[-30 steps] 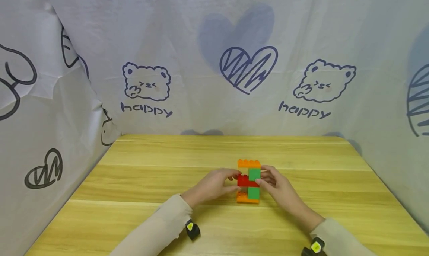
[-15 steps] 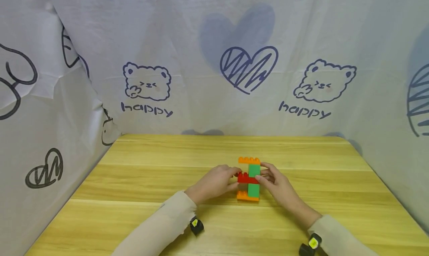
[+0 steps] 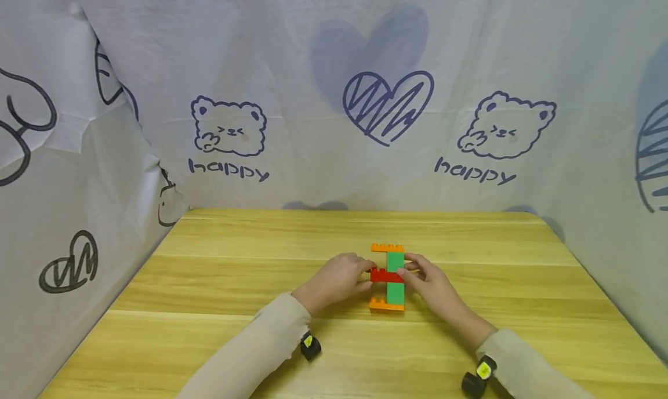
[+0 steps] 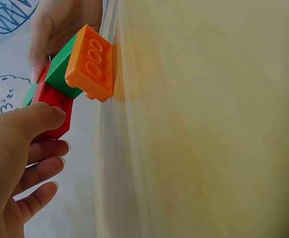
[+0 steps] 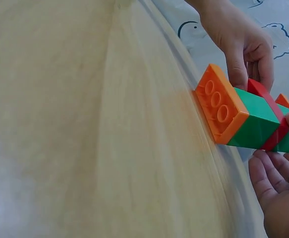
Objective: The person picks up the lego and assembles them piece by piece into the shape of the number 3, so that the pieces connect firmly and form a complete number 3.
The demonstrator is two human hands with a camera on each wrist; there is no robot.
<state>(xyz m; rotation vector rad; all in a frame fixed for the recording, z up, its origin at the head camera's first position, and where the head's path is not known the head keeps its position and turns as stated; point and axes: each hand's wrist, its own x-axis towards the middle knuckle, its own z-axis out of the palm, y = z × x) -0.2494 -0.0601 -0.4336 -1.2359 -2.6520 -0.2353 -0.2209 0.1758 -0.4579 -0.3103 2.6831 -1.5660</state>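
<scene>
A small stack of toy building bricks is held upright between both hands near the table's middle. From the top it runs orange brick (image 3: 387, 248), green brick (image 3: 395, 262), red brick (image 3: 383, 276), green brick (image 3: 395, 293) and orange brick (image 3: 387, 307). The long bricks jut left of the green ones, with gaps between. My left hand (image 3: 338, 277) pinches the red brick's left end, thumb on its near side in the left wrist view. My right hand (image 3: 430, 284) holds the stack's right side, thumb at the red brick. The lowest orange brick's hollow underside (image 5: 221, 106) shows in the right wrist view.
The wood-grain table (image 3: 235, 236) stretches around the hands. White cloth (image 3: 302, 155) printed with hearts and bears hangs behind it and along both sides. Black wrist cameras sit at both sleeves.
The stack has moved slightly up in the head view and tipped, so less of the studded tops shows. Both hands have moved slightly up with it, keeping their hold.
</scene>
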